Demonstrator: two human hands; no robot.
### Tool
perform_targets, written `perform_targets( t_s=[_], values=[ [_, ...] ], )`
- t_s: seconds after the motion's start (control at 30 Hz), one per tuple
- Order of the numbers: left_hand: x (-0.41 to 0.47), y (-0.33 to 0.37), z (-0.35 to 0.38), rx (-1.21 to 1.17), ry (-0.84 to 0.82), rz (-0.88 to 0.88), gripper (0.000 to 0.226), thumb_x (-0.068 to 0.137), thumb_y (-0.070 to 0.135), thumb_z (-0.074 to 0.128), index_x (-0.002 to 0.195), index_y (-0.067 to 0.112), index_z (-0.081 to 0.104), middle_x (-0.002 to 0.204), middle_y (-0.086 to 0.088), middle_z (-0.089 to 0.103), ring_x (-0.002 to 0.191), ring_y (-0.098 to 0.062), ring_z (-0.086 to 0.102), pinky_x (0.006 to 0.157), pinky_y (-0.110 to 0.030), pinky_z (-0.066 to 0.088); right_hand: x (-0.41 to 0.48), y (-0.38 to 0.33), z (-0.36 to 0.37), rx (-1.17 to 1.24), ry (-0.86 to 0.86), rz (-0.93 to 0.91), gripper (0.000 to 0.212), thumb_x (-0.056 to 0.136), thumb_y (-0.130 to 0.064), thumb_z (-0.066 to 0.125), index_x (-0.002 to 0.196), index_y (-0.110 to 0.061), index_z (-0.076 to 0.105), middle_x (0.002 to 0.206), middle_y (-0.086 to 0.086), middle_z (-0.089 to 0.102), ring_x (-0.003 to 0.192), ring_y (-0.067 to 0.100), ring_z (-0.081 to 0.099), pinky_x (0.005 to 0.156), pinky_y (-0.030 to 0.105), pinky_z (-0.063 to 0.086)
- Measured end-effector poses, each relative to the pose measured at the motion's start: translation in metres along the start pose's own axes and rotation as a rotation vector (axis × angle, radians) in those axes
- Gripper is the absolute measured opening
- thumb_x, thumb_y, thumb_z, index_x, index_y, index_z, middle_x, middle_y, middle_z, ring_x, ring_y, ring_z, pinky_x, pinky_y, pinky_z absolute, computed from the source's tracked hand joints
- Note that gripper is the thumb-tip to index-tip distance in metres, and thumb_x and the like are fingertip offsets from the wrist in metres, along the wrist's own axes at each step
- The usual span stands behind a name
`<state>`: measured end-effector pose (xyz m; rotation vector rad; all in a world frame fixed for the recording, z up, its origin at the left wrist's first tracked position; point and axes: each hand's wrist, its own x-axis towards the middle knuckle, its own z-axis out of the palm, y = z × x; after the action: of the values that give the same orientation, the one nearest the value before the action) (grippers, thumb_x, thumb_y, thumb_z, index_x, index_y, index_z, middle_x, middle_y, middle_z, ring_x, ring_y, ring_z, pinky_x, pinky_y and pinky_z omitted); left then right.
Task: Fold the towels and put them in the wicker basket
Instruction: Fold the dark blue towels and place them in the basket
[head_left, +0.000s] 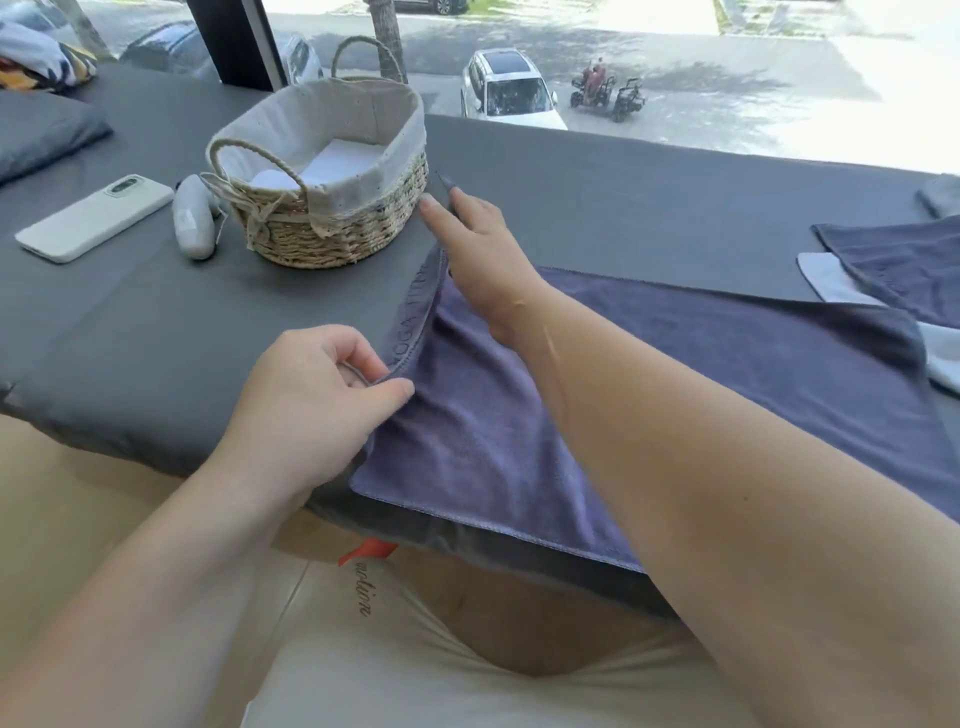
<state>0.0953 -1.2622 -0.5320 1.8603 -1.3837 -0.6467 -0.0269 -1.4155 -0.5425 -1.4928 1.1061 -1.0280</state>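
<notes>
A purple-grey towel (701, 374) lies spread on the grey padded surface (130, 332) in front of me. My left hand (311, 400) pinches its left hem near the front corner. My right hand (478, 249) reaches across and grips the same hem at the far corner, lifting it off the surface. The wicker basket (332, 223) with a pale cloth lining stands just left of my right hand, and something white lies inside it. Further towels (904, 270), dark and pale, lie at the right edge.
A white phone (96, 218) and a small grey device (193, 218) lie left of the basket. A grey pillow (41, 130) sits at the far left. Behind the surface is a large window over a street. The surface's front edge runs close to my body.
</notes>
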Motion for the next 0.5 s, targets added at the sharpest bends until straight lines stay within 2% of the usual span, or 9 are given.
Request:
perform_targets(
  t_s=[0.03,0.1,0.13,0.2,0.23,0.27,0.37,0.4,0.5],
  values=[
    [-0.004,0.009,0.009,-0.066,-0.062,-0.007,0.024,0.077,0.014,0.081,0.065,0.011,0.060,0.038,0.004,0.048,0.033,-0.011,0.038,0.048,-0.023,0.031,-0.003,0.002,-0.014,0.013,0.017,0.002,0.043,0.081,-0.064,0.055,0.078,-0.021,0.056,0.108,0.000,0.050,0.103,0.013,0.050,0.102,0.033,0.039],
    [-0.012,0.024,0.029,-0.153,-0.180,0.012,0.027,0.079,0.011,0.080,0.066,0.009,0.057,0.038,0.002,0.047,0.030,-0.013,0.035,0.045,-0.019,0.028,-0.017,0.000,-0.045,0.078,0.049,0.007,0.051,0.087,-0.059,0.056,0.103,-0.011,0.065,0.121,0.000,0.059,0.120,0.016,0.055,0.113,0.043,0.038],
    [-0.016,0.032,0.040,-0.152,-0.226,0.048,0.027,0.079,0.012,0.080,0.065,0.010,0.057,0.039,0.000,0.050,0.031,-0.013,0.036,0.044,-0.019,0.027,-0.026,-0.002,-0.060,0.129,0.066,0.026,0.049,0.090,-0.055,0.056,0.114,-0.013,0.066,0.126,0.000,0.062,0.123,0.015,0.057,0.114,0.044,0.039],
    [-0.024,0.048,0.062,-0.109,-0.299,0.132,0.027,0.078,0.015,0.081,0.065,0.014,0.057,0.042,0.003,0.053,0.034,-0.010,0.040,0.044,-0.021,0.030,-0.043,0.000,-0.093,0.235,0.083,0.083,0.039,0.096,-0.048,0.056,0.115,-0.015,0.065,0.113,0.001,0.066,0.105,0.016,0.062,0.106,0.042,0.045],
    [-0.028,0.055,0.073,-0.081,-0.327,0.170,0.026,0.077,0.017,0.081,0.066,0.015,0.057,0.043,0.005,0.054,0.036,-0.007,0.041,0.045,-0.022,0.032,-0.051,0.002,-0.109,0.272,0.100,0.109,0.038,0.096,-0.047,0.057,0.113,-0.014,0.064,0.103,0.002,0.064,0.096,0.017,0.060,0.100,0.046,0.047],
    [-0.032,0.061,0.084,-0.051,-0.352,0.207,0.026,0.077,0.018,0.080,0.066,0.017,0.057,0.043,0.008,0.054,0.037,-0.004,0.042,0.046,-0.020,0.034,-0.057,0.008,-0.123,0.294,0.124,0.135,0.042,0.094,-0.048,0.057,0.114,-0.011,0.064,0.096,0.002,0.063,0.090,0.018,0.059,0.094,0.043,0.049],
    [-0.043,0.069,0.114,0.067,-0.406,0.304,0.023,0.077,0.021,0.076,0.067,0.021,0.056,0.049,0.014,0.054,0.049,-0.001,0.049,0.051,-0.014,0.034,-0.069,0.031,-0.153,0.298,0.174,0.207,0.033,0.102,-0.046,0.050,0.114,-0.018,0.063,0.081,-0.015,0.074,0.083,0.009,0.069,0.090,0.032,0.053],
    [-0.046,0.068,0.122,0.125,-0.415,0.332,0.020,0.077,0.023,0.074,0.068,0.023,0.056,0.053,0.014,0.055,0.056,-0.001,0.052,0.054,-0.014,0.036,-0.073,0.035,-0.157,0.293,0.162,0.249,0.033,0.102,-0.048,0.049,0.118,-0.021,0.062,0.091,-0.016,0.075,0.092,0.008,0.070,0.096,0.032,0.053],
    [-0.052,0.062,0.134,0.268,-0.419,0.394,0.013,0.077,0.027,0.069,0.071,0.025,0.057,0.064,0.014,0.056,0.070,-0.006,0.055,0.065,-0.025,0.046,-0.079,0.044,-0.157,0.182,0.128,0.309,0.062,0.088,-0.062,0.059,0.138,-0.027,0.056,0.136,-0.010,0.061,0.126,0.009,0.057,0.114,0.038,0.041]
  ],
)
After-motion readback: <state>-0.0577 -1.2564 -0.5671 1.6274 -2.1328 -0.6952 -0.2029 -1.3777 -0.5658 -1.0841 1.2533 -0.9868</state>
